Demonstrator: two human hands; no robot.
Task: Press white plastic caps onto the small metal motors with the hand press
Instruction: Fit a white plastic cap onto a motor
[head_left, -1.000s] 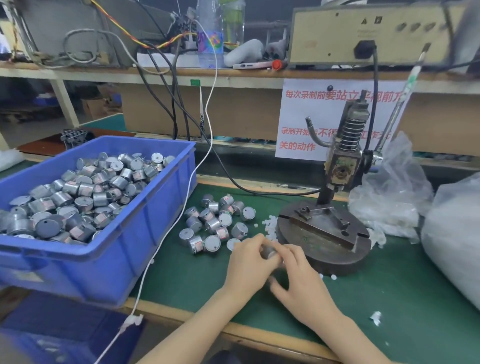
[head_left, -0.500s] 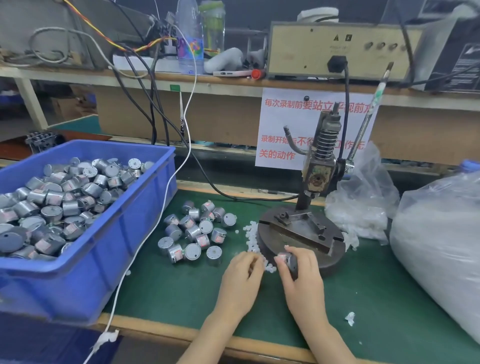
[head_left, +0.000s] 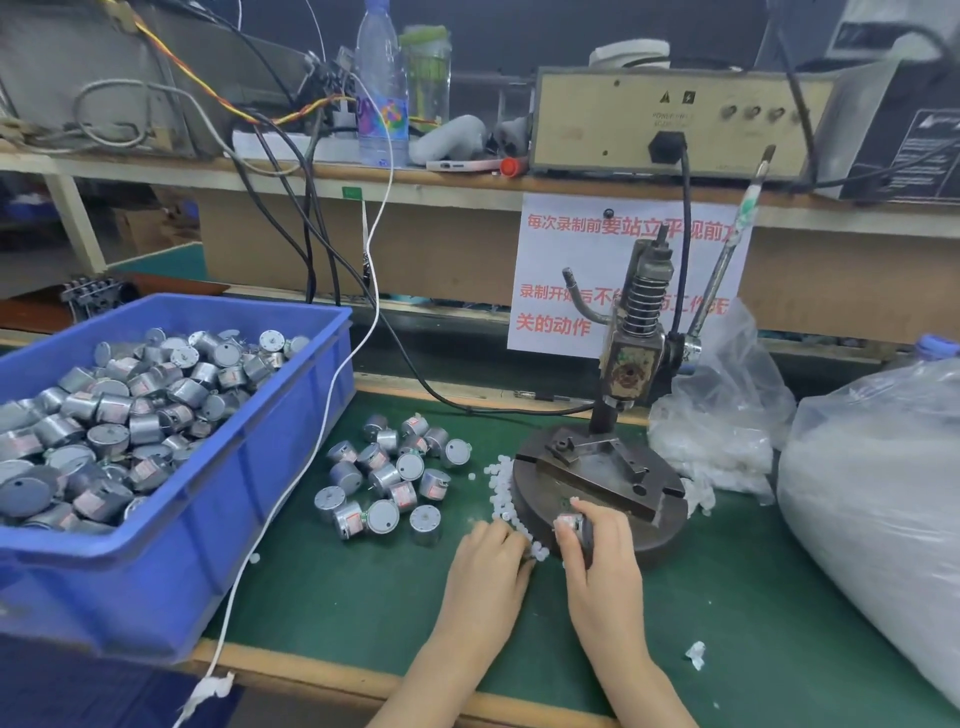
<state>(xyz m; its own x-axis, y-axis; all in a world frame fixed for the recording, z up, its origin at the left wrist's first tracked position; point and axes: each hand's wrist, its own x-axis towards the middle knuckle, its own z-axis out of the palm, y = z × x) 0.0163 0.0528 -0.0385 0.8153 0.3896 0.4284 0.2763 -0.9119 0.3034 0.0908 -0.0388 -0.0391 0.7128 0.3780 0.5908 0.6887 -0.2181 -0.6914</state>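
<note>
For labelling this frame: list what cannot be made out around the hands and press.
Head view:
1. Left hand: fingertips at the white caps hidden by its own back.
2. Right hand: its fingers cover most of the motor.
3. Paper notice: partly behind the hand press.

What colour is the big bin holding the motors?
The bin is blue; the head view shows it.
</note>
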